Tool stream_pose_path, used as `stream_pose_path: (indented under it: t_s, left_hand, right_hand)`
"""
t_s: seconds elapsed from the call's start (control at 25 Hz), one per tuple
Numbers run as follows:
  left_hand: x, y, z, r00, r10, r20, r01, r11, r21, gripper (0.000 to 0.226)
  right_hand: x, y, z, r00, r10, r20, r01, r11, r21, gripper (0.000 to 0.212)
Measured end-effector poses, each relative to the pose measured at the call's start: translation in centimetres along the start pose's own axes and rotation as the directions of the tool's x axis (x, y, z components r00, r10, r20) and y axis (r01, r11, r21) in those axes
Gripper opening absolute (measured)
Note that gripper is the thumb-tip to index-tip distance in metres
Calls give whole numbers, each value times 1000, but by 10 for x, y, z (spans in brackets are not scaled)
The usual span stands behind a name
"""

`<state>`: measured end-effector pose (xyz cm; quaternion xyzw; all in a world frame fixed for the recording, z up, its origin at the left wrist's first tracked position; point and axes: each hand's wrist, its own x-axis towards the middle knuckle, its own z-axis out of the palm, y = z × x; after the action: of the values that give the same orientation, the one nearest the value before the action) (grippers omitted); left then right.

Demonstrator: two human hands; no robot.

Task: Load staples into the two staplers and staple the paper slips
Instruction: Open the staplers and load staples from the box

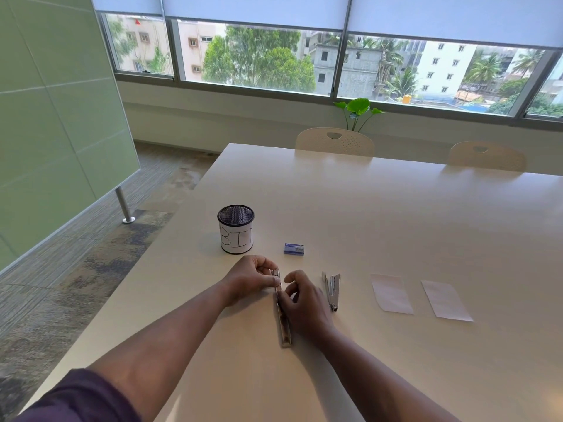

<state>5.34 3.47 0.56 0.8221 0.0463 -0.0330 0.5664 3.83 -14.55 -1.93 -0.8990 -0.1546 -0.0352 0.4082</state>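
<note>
A metal stapler (pixel 284 324) lies flat and opened out lengthwise on the white table (pixel 396 223). My left hand (pixel 251 278) pinches its far end. My right hand (pixel 304 300) rests on its middle with fingers curled over it. A second, closed metal stapler (pixel 332 289) lies just right of my right hand, untouched. A small blue staple box (pixel 294 248) sits beyond the hands. Two white paper slips (pixel 391 293) (pixel 446 300) lie side by side further right.
A black mesh cup (pixel 235 229) wrapped in paper lettered "BIN" stands behind my left hand. Two cream chairs (pixel 335 142) (pixel 486 156) stand at the table's far edge. The table's left edge (pixel 170 226) drops to carpeted floor.
</note>
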Motion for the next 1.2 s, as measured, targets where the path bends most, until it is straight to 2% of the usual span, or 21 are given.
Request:
stream_pose_path:
  t_s: [0.32, 0.48, 0.64, 0.84, 1.0, 1.12, 1.2]
  left_hand:
    - [1, 0, 0, 1000, 7, -13, -7, 1000, 8, 29]
    - [2, -2, 1, 1000, 4, -25, -3, 1000, 16, 29]
    - [3, -4, 1, 999, 9, -31, -8, 1000, 26, 29]
    - [3, -6, 2, 998, 21, -51, -19, 999, 41, 27]
    - [2, -7, 3, 997, 20, -71, -18, 999, 36, 28]
    - [3, -7, 6, 992, 34, -120, -29, 999, 43, 24]
    - [3, -6, 7, 990, 17, -137, -19, 1000, -20, 25]
  right_hand:
    - [-4, -2, -3, 999, 3, -33, -2, 1000, 21, 25]
    - [-8, -3, -5, 992, -42, -116, 40, 999, -22, 28]
    - [-11, -13, -8, 998, -59, -34, 53, 986, -155, 36]
    - [-18, -23, -12, 996, 60, 67, -25, 901, -434, 47]
    - [-21, -24, -14, 995, 49, 85, -8, 905, -425, 39]
    - [-23, -23, -16, 998, 66, 24, -53, 931, -361, 37]
    - [-24, -22, -18, 997, 69, -26, -74, 953, -295, 39]
